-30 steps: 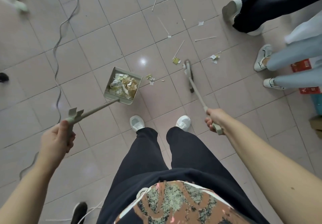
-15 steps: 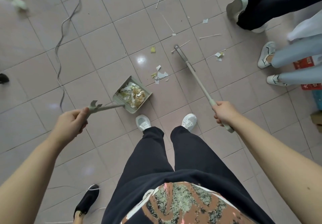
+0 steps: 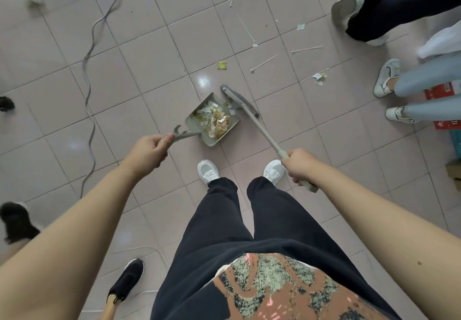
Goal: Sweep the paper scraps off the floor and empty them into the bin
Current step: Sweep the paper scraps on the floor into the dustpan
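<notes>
A grey-green dustpan (image 3: 193, 120) sits on the tiled floor just ahead of my feet, holding a heap of crumpled paper scraps (image 3: 217, 119). My left hand (image 3: 149, 151) grips the end of its long handle. My right hand (image 3: 300, 166) grips the handle of a broom whose brush head (image 3: 240, 100) lies right against the pan's open mouth. Loose scraps remain farther out: a green bit (image 3: 221, 65), small white pieces (image 3: 319, 76) and thin white sticks (image 3: 264, 63). No bin is in view.
A grey cable (image 3: 89, 53) snakes across the floor at the left. People's legs and shoes stand at the right (image 3: 388, 79) and top right (image 3: 349, 8); a black shoe (image 3: 127, 278) is at lower left. Red boxes (image 3: 441, 93) lie at the right edge.
The broom swept back from the far tiles to the dustpan's mouth, pushing the small scraps in. The dustpan shifted right and turned toward the broom.
</notes>
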